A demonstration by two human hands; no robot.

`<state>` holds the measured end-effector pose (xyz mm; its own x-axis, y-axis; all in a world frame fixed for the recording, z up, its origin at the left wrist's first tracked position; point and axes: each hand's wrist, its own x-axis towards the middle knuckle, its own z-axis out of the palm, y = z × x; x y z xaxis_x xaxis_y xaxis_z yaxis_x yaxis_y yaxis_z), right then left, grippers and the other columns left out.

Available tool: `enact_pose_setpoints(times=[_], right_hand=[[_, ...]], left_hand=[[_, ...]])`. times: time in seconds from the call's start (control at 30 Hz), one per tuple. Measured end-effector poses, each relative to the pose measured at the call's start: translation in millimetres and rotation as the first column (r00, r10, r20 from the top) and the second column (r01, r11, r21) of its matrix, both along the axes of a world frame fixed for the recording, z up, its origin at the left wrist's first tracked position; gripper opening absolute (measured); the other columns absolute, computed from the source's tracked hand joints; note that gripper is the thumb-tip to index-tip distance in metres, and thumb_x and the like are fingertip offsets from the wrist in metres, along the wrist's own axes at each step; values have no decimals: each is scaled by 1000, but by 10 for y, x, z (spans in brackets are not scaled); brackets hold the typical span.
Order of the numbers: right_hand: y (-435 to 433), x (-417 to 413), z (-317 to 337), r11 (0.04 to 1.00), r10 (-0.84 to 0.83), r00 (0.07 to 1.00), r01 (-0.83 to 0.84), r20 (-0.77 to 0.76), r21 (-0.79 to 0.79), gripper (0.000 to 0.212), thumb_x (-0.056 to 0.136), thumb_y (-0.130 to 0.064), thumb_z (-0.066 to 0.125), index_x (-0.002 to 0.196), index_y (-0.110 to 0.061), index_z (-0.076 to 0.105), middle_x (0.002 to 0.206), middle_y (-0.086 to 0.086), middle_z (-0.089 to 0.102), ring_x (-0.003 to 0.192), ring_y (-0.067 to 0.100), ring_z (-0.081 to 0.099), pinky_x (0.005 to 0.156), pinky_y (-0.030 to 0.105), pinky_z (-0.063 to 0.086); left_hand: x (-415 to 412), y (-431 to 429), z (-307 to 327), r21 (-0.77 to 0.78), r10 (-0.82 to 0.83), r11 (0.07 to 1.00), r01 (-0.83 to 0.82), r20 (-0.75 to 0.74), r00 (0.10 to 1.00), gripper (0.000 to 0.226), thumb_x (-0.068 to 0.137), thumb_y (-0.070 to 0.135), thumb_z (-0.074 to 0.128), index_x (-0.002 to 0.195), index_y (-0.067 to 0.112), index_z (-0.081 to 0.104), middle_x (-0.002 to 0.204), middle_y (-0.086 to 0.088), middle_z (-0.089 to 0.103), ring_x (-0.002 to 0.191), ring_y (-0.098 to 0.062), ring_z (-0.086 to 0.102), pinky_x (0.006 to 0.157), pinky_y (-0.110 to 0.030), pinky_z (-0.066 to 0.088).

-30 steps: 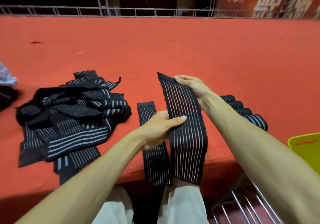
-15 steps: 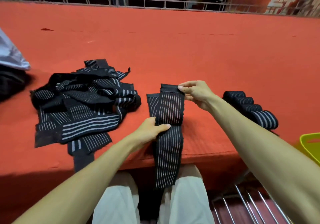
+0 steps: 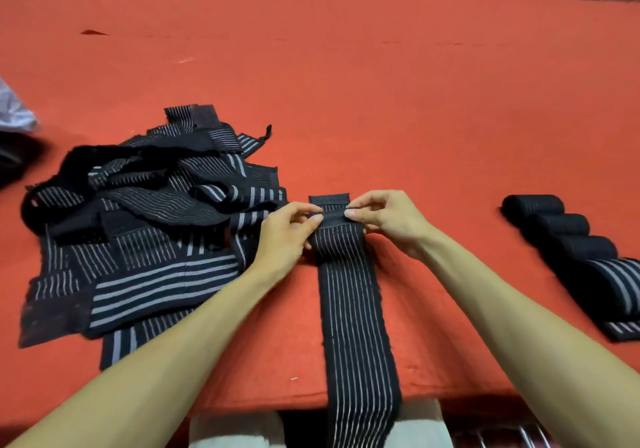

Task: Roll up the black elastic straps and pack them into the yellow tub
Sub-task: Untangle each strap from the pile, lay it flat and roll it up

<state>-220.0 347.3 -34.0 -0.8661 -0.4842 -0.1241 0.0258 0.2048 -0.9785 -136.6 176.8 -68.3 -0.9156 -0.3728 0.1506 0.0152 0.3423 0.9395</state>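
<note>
change: strap [image 3: 353, 309], held up a second ago, is now laid flat on the red table [image 3: 346, 83], tail hung over the near edge
left hand [image 3: 287, 236]: far end pinched by thumb and fingertips
right hand [image 3: 388, 219]: same end pinched, other corner
meaning: rolling judged just started
waiting: rolled straps [image 3: 568, 239] at right, pile [image 3: 138, 225] at left
yellow tub: not in view

A strap [image 3: 349, 309] is lying on the bench [image 3: 381, 101], overhanging its near edge. A pile of straps [image 3: 145, 225] is sitting just left, and rolled straps [image 3: 571, 250] are lining up well to the right.

strap [image 3: 358, 326] tail cropped below, rolls [image 3: 568, 229] cropped right
</note>
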Motion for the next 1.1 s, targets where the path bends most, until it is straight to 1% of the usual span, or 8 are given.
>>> enact_pose_setpoints(times=[0.17,0.3,0.43,0.57,0.77,0.93,1.03,1.1], right_hand=[[-178,-386,-243,986,-119,975,138,-189,90,8,80,-9,77,81,-13,70,71,2,65,51,4,53,49,21,44],[-299,-673,-449,952,-164,905,250,-392,178,19,76,-18,81,70,-30,67,78,-2,72,72,10,64,69,25,50],[-350,-804,-611,942,-164,885,272,-436,199,9,78,-19,79,78,-23,71,74,-10,69,64,-11,58,66,6,41],[-359,-811,-630,932,-132,859,278,-494,234,3,80,-19,77,81,-18,75,69,-14,64,60,-17,53,62,3,37],[-380,-857,-650,932,-117,863,266,-492,245,11,77,-23,79,87,-19,75,69,-10,64,57,-9,53,60,5,37],[-402,-844,-650,910,-45,852,251,-521,331,8,83,-24,74,90,-21,74,83,-5,63,65,-4,50,62,3,33],[-383,-784,-608,918,-23,854,224,-520,327,7,85,-20,72,84,-24,66,91,-2,62,69,-1,51,65,8,34],[-335,-693,-525,937,-43,857,212,-513,276,10,85,-16,71,82,-23,64,84,-6,65,66,-2,53,64,9,36]], left_hand=[[-444,-92,-73,-176,93,980,-98,-36,995,9,87,19,71,95,16,73,73,4,64,63,-10,58,66,-23,48],[-730,-169,-151,-265,118,957,-119,-19,993,12,87,20,71,95,13,75,79,2,69,69,-8,59,76,-20,46],[-849,-172,-283,-358,143,923,-138,-13,990,15,88,23,69,98,15,76,88,0,72,82,-11,62,80,-18,41],[-880,-181,-304,-444,165,884,-148,-1,986,18,89,26,68,102,17,76,90,-3,70,85,-16,61,75,-17,34],[-911,-185,-345,-484,174,866,-126,56,983,27,93,27,62,115,14,70,98,-3,59,101,-19,57,84,-20,33],[-883,-145,-317,-447,152,891,-84,117,982,15,96,28,57,106,18,62,105,7,45,98,-11,50,83,-24,34],[-801,-107,-258,-429,90,903,-34,112,990,8,98,26,53,103,21,54,107,8,47,101,-13,52,87,-30,38],[-699,-80,-180,-348,24,937,10,95,995,5,99,25,50,102,22,49,106,6,55,102,-16,55,92,-35,41]])
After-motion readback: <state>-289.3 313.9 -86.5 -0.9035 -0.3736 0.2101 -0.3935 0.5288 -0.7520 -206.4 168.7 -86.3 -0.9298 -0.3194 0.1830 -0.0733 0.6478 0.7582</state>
